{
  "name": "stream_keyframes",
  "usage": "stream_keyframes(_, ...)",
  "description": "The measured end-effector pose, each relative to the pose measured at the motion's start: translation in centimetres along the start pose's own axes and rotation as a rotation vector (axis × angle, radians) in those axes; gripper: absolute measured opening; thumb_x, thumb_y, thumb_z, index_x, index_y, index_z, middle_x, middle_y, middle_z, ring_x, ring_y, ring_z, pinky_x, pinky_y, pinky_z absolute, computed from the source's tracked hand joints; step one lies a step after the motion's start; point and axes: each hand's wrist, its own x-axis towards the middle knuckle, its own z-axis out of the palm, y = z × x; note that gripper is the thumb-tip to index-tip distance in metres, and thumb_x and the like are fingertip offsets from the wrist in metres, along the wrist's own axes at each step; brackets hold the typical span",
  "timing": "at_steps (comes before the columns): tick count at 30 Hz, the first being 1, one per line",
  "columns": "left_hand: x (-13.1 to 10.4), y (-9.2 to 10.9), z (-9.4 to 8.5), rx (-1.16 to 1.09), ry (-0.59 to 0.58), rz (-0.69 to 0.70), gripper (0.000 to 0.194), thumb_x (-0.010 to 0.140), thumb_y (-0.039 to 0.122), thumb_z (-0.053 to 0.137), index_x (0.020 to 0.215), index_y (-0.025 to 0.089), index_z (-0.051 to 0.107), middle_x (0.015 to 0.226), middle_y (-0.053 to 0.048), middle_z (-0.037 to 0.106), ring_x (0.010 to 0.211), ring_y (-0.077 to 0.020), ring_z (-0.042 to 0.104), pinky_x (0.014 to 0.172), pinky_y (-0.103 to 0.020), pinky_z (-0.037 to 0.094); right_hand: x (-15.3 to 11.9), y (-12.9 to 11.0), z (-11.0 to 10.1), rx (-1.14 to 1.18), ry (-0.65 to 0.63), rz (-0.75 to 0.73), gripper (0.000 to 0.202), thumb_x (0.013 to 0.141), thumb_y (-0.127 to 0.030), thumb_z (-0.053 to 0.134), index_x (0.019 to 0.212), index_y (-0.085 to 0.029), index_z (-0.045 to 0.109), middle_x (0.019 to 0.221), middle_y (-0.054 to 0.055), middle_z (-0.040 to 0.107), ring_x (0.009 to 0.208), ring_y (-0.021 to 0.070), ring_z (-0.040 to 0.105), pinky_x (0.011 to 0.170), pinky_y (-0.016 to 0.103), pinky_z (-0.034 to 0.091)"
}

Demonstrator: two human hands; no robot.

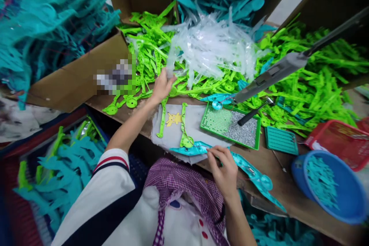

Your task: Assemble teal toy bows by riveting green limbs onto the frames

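My left hand [163,86] reaches forward to the near left edge of a heap of translucent plastic strips [213,44]. Its fingers are closed around one strip [172,59]. My right hand [224,167] hovers low over the near table edge, fingertips pinched together; what they hold, if anything, is too small to name. Beneath it lie a teal plastic piece [191,148] and a longer teal piece [253,175] with a round end. Two lime green plastic parts, a straight one [162,119] and one with a round end [184,123], rest on a grey cloth [173,109].
A green perforated tray [216,121] holds small silver bits and a black-handled hammer [250,115]. A grey bar-shaped tool [271,75] slants over it. Lime parts [311,73] pile behind. At right stand a blue bowl [296,169] and red basket [340,138]; at left, a cardboard box [77,73].
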Motion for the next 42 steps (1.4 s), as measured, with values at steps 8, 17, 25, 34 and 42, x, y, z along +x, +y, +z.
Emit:
stream_keyframes(8, -19.4, 3.8, -1.9, -0.537, -0.312, -0.533, 0.060, 0.078, 0.055, 0.076, 0.122, 0.020, 0.058, 0.118, -0.012, 0.071, 0.111, -0.0241, 0.068, 0.093, -0.035, 0.057, 6.7, -2.1, 3.0, 0.215, 0.067, 0.001, 0.017, 0.098, -0.031, 0.056, 0.102, -0.023, 0.071, 0.102, 0.006, 0.069, 0.101, 0.0201, 0.066, 0.090, 0.040, 0.055)
stream_keyframes(17, -17.5, 2.1, 0.1, -0.667, -0.301, -0.691, 0.068, 0.068, 0.046, 0.085, 0.120, 0.020, 0.048, 0.105, -0.007, 0.067, 0.082, -0.0171, 0.069, 0.071, -0.032, 0.061, 0.3, 3.7, 6.6, 0.019, -0.210, 0.058, 0.029, 0.100, -0.037, 0.052, 0.114, -0.020, 0.070, 0.112, 0.011, 0.073, 0.107, 0.0240, 0.068, 0.092, 0.039, 0.053)
stream_keyframes(25, -16.9, 2.1, -0.1, -0.626, -0.475, -0.681, 0.063, 0.072, 0.040, 0.082, 0.123, 0.022, 0.050, 0.102, -0.006, 0.064, 0.076, -0.0165, 0.068, 0.070, -0.036, 0.063, -0.7, 3.8, 6.7, -0.012, -0.286, -0.019, 0.028, 0.101, -0.035, 0.051, 0.116, -0.022, 0.070, 0.113, 0.008, 0.074, 0.104, 0.0218, 0.068, 0.091, 0.038, 0.048)
stream_keyframes(34, -16.2, 1.8, 0.2, -0.594, -0.553, -0.704, 0.060, 0.072, 0.042, 0.082, 0.119, 0.022, 0.050, 0.103, -0.007, 0.067, 0.082, -0.0184, 0.070, 0.068, -0.032, 0.062, -0.9, 4.6, 7.2, -0.073, -0.267, -0.104, 0.028, 0.101, -0.031, 0.051, 0.119, -0.022, 0.069, 0.115, 0.008, 0.075, 0.106, 0.0208, 0.067, 0.091, 0.037, 0.046)
stream_keyframes(42, -16.4, 1.9, 0.0, -0.604, -0.527, -0.728, 0.066, 0.070, 0.037, 0.083, 0.127, 0.022, 0.052, 0.103, -0.007, 0.068, 0.081, -0.0188, 0.070, 0.067, -0.031, 0.063, -1.0, 4.5, 7.5, -0.096, -0.259, -0.109, 0.028, 0.101, -0.031, 0.051, 0.120, -0.023, 0.070, 0.115, 0.008, 0.075, 0.106, 0.0204, 0.067, 0.090, 0.038, 0.045)
